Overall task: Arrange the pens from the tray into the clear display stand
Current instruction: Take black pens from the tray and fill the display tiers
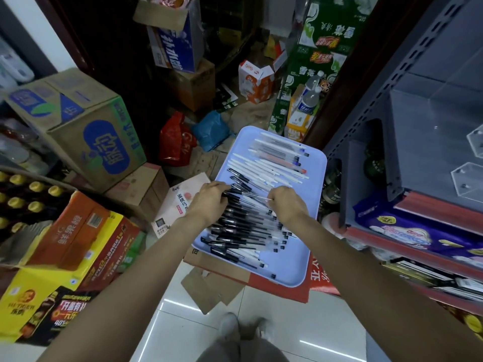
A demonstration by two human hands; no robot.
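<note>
**Pens still on the tray, stand not yet loaded**

Pens [251, 220] lie in a loose row across a pale blue tray [317, 178], which rests on flattened cardboard [217, 278] on the tiled floor [274, 330]. The near and middle part of the row is black-capped pens with clear barrels; the far part is mostly white pens [269, 169], with a few clear ones tipped in blue and red at the far end.

Both hands are down on the middle of the row. The left hand [210, 198] has its fingers curled over the capped ends of several black pens on the left side of the tray, and the right hand [286, 203] has its fingers curled round the opposite ends of what looks like the same bunch. Together they seem to be gathering a handful, though how many pens are actually gripped cannot be told.

The clear display stand [449, 131] sits on the grey shelf [363, 121] to the right, higher than the tray and well apart from it. No pens are visible in the part of it that shows.

By this view the task is at its start: the tray looks nearly full, and every pen remains to be lifted, carried right and set into the stand.
</note>
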